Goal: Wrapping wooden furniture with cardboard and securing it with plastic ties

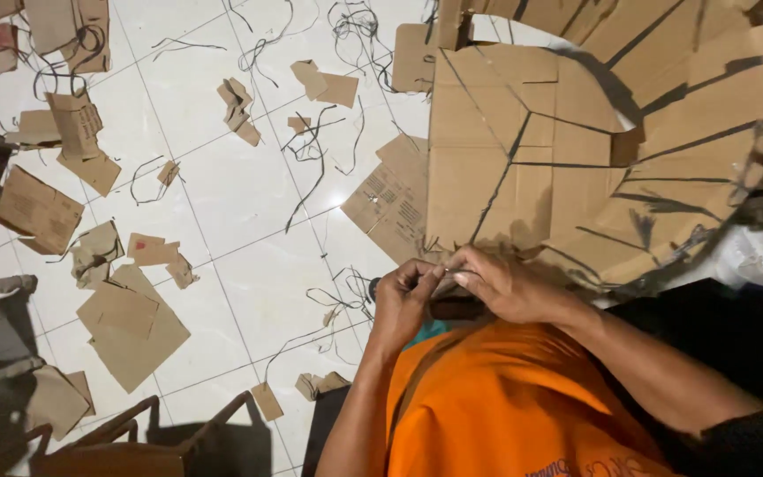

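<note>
Far left, cardboard scraps (130, 322) and loose black strips (311, 168) lie scattered over the white tiled floor (222, 185). Towards the middle, the left hand (402, 300) is closed, thumb and fingers pinched on a thin strip (452, 272) just below the lower edge of the big cardboard piece (523, 150). The right hand (509, 287) meets it there, fingertips pinched on the same strip, both hands touching above the orange lap (505, 397). What the strip is made of I cannot tell. To my eye, good work here means keeping the pinch tight and close to the cardboard edge, pulling evenly so the strip neither slips nor tears the board.
</note>
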